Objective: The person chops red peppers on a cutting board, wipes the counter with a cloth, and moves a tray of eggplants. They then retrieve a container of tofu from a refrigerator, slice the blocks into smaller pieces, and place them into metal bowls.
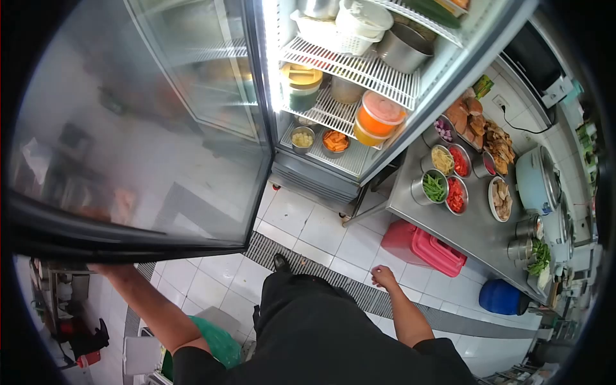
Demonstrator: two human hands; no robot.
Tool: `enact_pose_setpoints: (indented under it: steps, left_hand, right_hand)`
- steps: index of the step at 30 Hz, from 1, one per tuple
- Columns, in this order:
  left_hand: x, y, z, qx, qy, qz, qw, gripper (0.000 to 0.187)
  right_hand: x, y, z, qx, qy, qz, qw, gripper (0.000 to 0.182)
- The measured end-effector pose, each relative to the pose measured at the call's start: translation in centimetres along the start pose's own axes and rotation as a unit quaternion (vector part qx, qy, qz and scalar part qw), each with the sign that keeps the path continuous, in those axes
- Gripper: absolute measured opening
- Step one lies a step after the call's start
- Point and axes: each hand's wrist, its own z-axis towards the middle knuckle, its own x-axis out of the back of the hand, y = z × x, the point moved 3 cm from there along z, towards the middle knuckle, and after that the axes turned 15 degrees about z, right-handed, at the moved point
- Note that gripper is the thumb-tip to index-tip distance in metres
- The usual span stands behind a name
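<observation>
A glass fridge door (pixel 192 247) stands swung open on the left, its glass fogged. My left hand (pixel 102 268) is at the door's outer edge, closed on it, with most of the fingers hidden behind the dark frame. My right hand (pixel 384 277) hangs over the floor, fingers curled in and nothing visible in them. Inside the lit fridge (pixel 350 125), wire shelves carry a steel pot (pixel 405 50), white baskets (pixel 359 29), a yellow-lidded container (pixel 301 83) and an orange-lidded tub (pixel 380 114). Lower down sit bowls of carrot pieces (pixel 335 141) and pale chopped pieces (pixel 302 138).
To the right, a steel table (pixel 417 215) bears several bowls of cut vegetables, including green strips (pixel 434 187), and a tray of meat (pixel 467 119). Below it are a red container (pixel 423 249) and a blue drum (pixel 502 297). A floor grate (pixel 308 268) crosses the tiles.
</observation>
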Motion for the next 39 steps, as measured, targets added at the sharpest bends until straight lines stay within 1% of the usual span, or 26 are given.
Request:
enact_pose_setpoints:
  steps: [1,2,3,4,6,7,9,10,11,13,15,17,19,21,22,23,24,25,29,31,33,34,35,37,38,39]
  left_hand:
    - [8.2,2.3,-2.8,-0.045,0.166,0.18,0.969,0.046]
    - [14.4,4.7,-3.5,-0.041,0.124,-0.199,0.971,0.048]
    - [18.3,5.7,-4.0,-0.038,0.071,-0.549,0.832,0.05]
    - [19.3,5.1,-4.3,-0.037,0.083,-0.554,0.828,0.05]
    - [19.3,3.7,-4.6,-0.018,0.126,-0.276,0.952,0.051]
    - [18.6,2.8,-4.8,-0.001,0.144,-0.124,0.982,0.052]
    - [17.0,-0.1,-5.3,0.049,0.162,0.186,0.968,0.054]
    - [16.0,-2.3,-6.7,0.047,0.24,0.315,0.917,0.043]
    - [17.1,-3.8,-8.5,0.061,0.245,0.313,0.915,0.043]
    - [19.5,-7.1,-12.5,0.123,0.355,0.265,0.888,0.051]
    - [19.6,-10.7,-13.9,0.134,0.366,0.233,0.891,0.051]
    - [20.2,-13.5,-15.3,0.051,0.568,0.393,0.722,0.048]
    - [22.0,-15.4,-18.2,0.059,0.542,0.423,0.724,0.046]
    - [22.7,-18.3,-21.3,0.121,0.502,0.612,0.598,0.048]
    - [21.5,-21.3,-24.7,0.152,0.581,0.446,0.664,0.051]
    - [19.4,-25.1,-26.2,0.259,0.646,0.431,0.575,0.051]
    - [19.9,-27.0,-32.1,0.349,0.6,0.413,0.589,0.049]
    - [17.5,-30.7,-34.0,0.434,0.584,0.396,0.56,0.046]
    - [10.4,-47.6,-29.2,0.55,0.395,0.335,0.655,0.033]
    - [10.4,-55.8,-23.6,0.563,0.283,0.345,0.696,0.033]
    - [10.0,-62.5,-16.3,0.491,0.252,0.36,0.752,0.035]
    - [11.9,-66.9,-14.8,0.425,0.203,0.466,0.749,0.039]
    - [12.6,-69.8,-12.0,0.427,0.201,0.503,0.724,0.049]
    - [13.4,-74.3,-8.2,0.302,0.209,0.661,0.654,0.044]
    - [13.8,-75.4,-7.2,0.304,0.209,0.66,0.654,0.044]
    - [14.2,-76.7,-6.4,0.403,0.176,0.59,0.677,0.039]
  right_hand:
    - [-2.0,-1.2,0.7,0.017,-0.012,-0.029,0.999,0.024]
    - [-4.0,-3.0,0.8,0.035,-0.026,-0.051,0.998,0.024]
    - [-6.2,-4.0,1.7,0.046,-0.04,-0.073,0.995,0.025]
    - [-8.4,-5.6,1.9,0.073,-0.06,-0.077,0.993,0.027]
    - [-12.7,-9.9,1.5,0.079,-0.108,-0.057,0.989,0.028]
    - [-14.4,-12.4,1.4,0.115,-0.124,-0.136,0.976,0.028]
    - [-16.9,-16.3,1.8,0.13,-0.129,-0.152,0.971,0.028]
    - [-17.9,-17.4,3.0,0.132,-0.128,-0.163,0.969,0.028]
    - [-18.4,-19.1,3.9,0.136,-0.14,-0.126,0.973,0.029]
    - [-18.9,-20.7,9.4,0.158,-0.135,-0.062,0.976,0.034]
    - [-18.4,-24.3,14.9,0.169,-0.075,-0.05,0.982,0.037]
    - [-17.4,-28.0,20.9,0.166,-0.022,-0.043,0.985,0.048]
    - [-16.3,-32.6,24.1,0.138,0.06,0.073,0.986,0.064]
    - [-14.9,-35.4,28.2,0.106,0.117,0.185,0.97,0.065]
    - [-14.4,-36.7,29.7,0.105,0.144,0.236,0.955,0.063]
    - [-14.1,-37.8,31.0,0.108,0.171,0.29,0.935,0.063]
    - [-13.8,-38.7,31.8,0.105,0.174,0.287,0.936,0.063]
    - [-13.5,-39.3,32.5,0.113,0.165,0.335,0.921,0.057]
    - [-12.0,-39.1,35.9,0.17,0.138,0.436,0.873,0.048]
    - [-11.2,-38.9,36.2,0.161,0.146,0.464,0.859,0.044]
    - [-10.4,-38.7,35.8,0.154,0.157,0.49,0.844,0.041]
    - [-10.1,-38.5,35.6,0.153,0.179,0.512,0.826,0.04]
    - [-9.9,-38.1,35.6,0.15,0.199,0.534,0.808,0.039]
    - [-8.5,-37.6,36.0,0.151,0.201,0.548,0.798,0.039]
    - [-7.7,-37.4,36.4,0.151,0.207,0.563,0.786,0.039]
    - [-7.4,-37.5,36.3,0.151,0.213,0.578,0.773,0.038]
